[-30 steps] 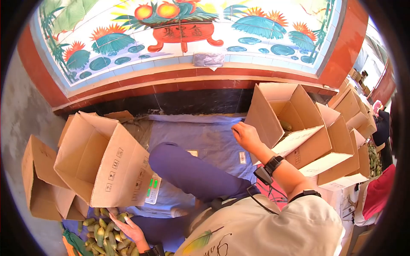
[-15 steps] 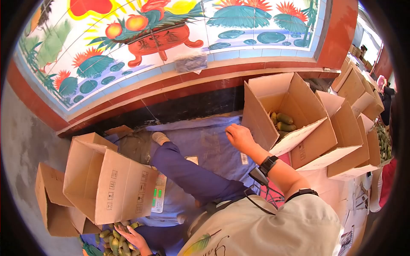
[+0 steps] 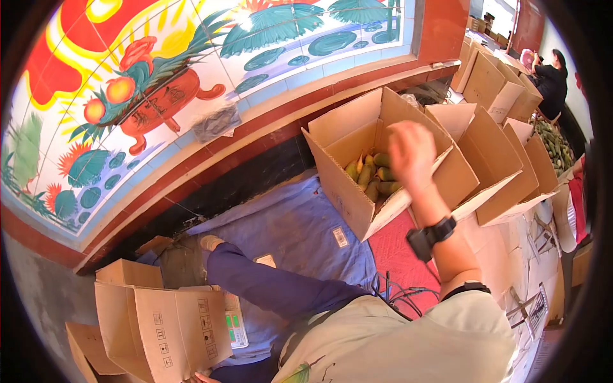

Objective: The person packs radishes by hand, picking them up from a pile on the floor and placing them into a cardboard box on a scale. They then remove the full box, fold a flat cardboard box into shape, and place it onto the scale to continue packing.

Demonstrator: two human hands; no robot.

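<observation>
My right hand (image 3: 412, 153) is raised over the right side of an open cardboard box (image 3: 348, 201). It is smeared by motion, so I cannot make out its fingers or anything in them. Inside that box lie several oblong green produce pieces (image 3: 367, 172), some yellowish. At the bottom edge, only a little of my left hand (image 3: 203, 378) shows, by the lower edge of another open cardboard box (image 3: 182, 325). Its fingers are mostly cut off by the frame.
A scale with green displays (image 3: 235, 322) stands beside the left box, on a blue cloth (image 3: 287, 223). More open cartons (image 3: 491, 163) line the right. Behind them are heaped green produce (image 3: 554, 147) and a seated person (image 3: 552, 83). Black cables (image 3: 405, 297) lie near my right side.
The view has swung right. My right hand has risen from beside the produce box to above it. My left hand, earlier spread on a green produce heap, is now mostly out of frame.
</observation>
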